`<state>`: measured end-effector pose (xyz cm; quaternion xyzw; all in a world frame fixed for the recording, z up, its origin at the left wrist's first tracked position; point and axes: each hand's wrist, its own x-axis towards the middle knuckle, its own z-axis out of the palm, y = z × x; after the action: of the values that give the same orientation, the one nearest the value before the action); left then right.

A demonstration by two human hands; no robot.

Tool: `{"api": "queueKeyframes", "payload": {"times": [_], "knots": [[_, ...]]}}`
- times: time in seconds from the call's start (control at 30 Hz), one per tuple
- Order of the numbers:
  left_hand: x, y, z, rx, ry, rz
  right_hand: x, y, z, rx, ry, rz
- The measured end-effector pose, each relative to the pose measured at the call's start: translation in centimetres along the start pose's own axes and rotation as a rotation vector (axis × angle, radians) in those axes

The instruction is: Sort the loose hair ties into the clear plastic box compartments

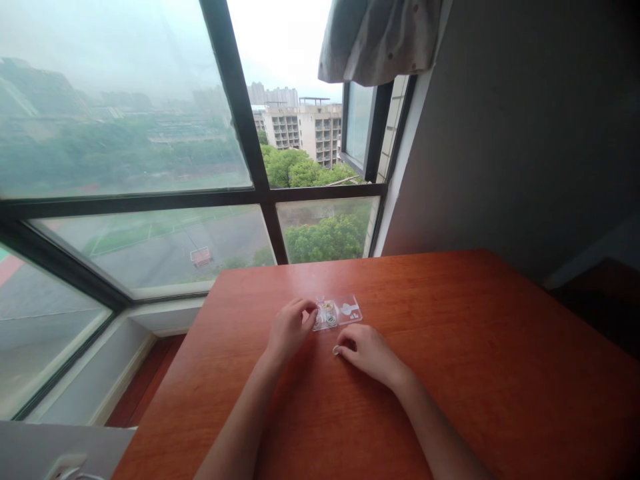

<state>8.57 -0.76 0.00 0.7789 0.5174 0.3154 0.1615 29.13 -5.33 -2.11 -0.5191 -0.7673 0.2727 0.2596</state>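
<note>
A small clear plastic box [326, 325] lies on the table with its transparent lid [349, 309] folded open to the right. Several ring-like pieces [331, 318] sit in its compartments; their exact kind is too small to make out. My left hand [291, 328] is curled at the box's left side, thumb and fingers closed on its edge. Just in front of the box, my right hand [369, 351] pinches a small pale ring [336, 350] between thumb and forefinger, close above the tabletop.
The reddish-brown wooden table [450, 333] stretches to both sides and behind the box. Beyond its far edge stands a dark-framed window [265, 193] with one pane ajar. A curtain [383, 40] hangs above, and a grey wall [500, 153] rises at the right.
</note>
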Motion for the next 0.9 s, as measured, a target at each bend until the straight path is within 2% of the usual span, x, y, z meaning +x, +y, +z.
{"api": "queueKeyframes", "payload": {"times": [0.1, 0.23, 0.37, 0.73, 0.9], "knots": [[-0.1, 0.9, 0.1, -0.033, -0.050, 0.024, 0.3, 0.0, -0.1, 0.031, 0.095, -0.013], [-0.3, 2.1, 0.3, -0.120, -0.189, 0.097, 0.7, 0.2, -0.4, 0.072, 0.228, 0.008], [-0.4, 2.5, 0.6, -0.146, -0.266, 0.127, 0.8, 0.3, -0.5, 0.101, 0.306, 0.030], [-0.4, 2.1, 1.1, -0.158, -0.222, 0.124, 0.7, -0.1, -0.6, 0.125, 0.299, 0.005], [-0.3, 1.5, 1.3, -0.113, -0.101, 0.057, 0.8, 0.1, -0.5, 0.126, 0.318, 0.024]]}}
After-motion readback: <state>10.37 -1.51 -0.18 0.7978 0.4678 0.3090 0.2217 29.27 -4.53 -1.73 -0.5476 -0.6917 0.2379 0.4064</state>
